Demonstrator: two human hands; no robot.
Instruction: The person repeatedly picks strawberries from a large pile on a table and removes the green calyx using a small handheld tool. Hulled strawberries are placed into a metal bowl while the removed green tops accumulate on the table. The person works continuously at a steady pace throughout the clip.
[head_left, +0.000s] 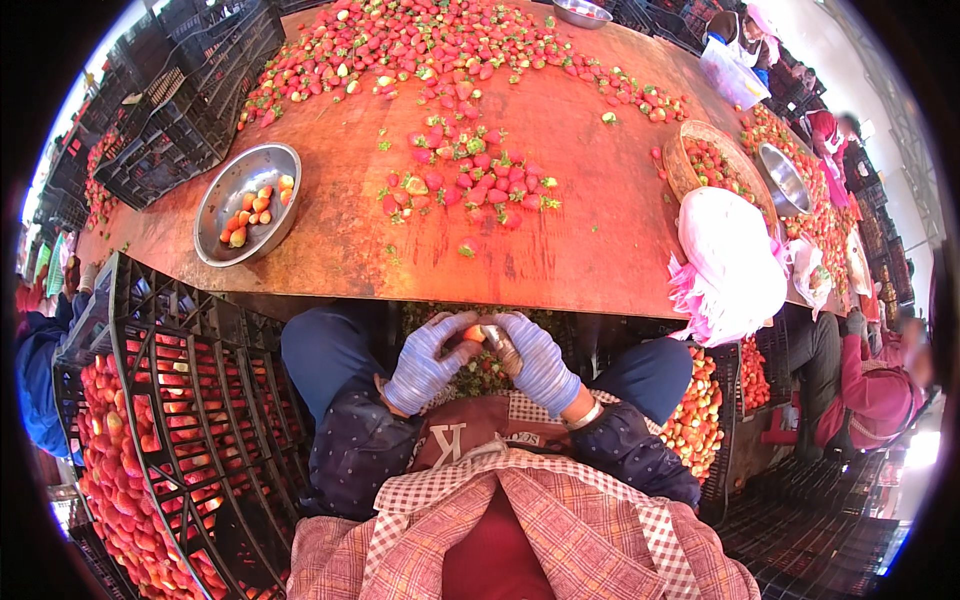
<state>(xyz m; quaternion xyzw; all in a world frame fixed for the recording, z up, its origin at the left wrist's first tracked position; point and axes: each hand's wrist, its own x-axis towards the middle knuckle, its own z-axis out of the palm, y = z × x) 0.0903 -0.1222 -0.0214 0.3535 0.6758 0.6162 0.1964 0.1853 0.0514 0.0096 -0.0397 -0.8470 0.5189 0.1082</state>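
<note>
Just below the table's edge, my left hand (431, 364), in a bluish glove with bare fingertips, holds a strawberry (474, 334). My right hand (531, 360), gloved alike with silvery wrapping on a finger, meets the same fruit from the other side; whether it holds a tool is hidden. Green strawberry tops (484, 379) lie beneath both hands. On the table in front of me are loose strawberries (487, 180) with leaves on. A steel bowl (279, 238) at the left holds several strawberries without leaves.
A black plastic crate (124, 330) of strawberries stands at my left, another (724, 420) at my right. On the wooden table (322, 202) are a strawberry heap (420, 37), a wicker basket (679, 161) and a pink-and-white cloth bundle (731, 255). A co-worker (874, 382) sits at the right.
</note>
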